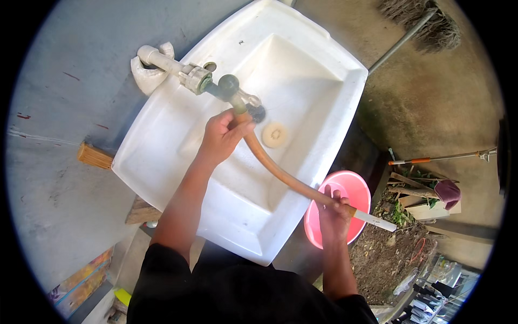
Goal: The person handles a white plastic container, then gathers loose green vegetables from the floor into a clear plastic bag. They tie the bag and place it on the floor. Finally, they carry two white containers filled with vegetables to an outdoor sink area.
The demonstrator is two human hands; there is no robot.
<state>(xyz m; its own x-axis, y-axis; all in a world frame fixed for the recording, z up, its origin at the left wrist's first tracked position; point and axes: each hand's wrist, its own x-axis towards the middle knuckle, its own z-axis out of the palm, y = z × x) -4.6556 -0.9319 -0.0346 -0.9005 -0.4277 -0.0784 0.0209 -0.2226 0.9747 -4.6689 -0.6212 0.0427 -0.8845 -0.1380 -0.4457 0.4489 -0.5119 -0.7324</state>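
An orange-brown hose (275, 169) runs from the tap (229, 92) across the white sink (162, 135) and out past its right edge. Close to the tap's spout, my left hand (222, 135) is closed around the hose's upper end. Farther down, my right hand (334, 213) grips the hose near its other end, from which a white tube (376, 221) sticks out. Beneath that hand, outside the sink, stands a pink basin (356, 183). A round cream-coloured disc (274, 135) lies in the sink bowl beside the dark drain (257, 112).
A white pipe (167, 62) joins the tap to the grey wall (70, 108). At the upper right are a broom (426, 27) and its stick. On the right, an orange-and-silver pole (426, 160), wood pieces (413, 190) and a maroon cloth (447, 193) lie by soil (377, 264).
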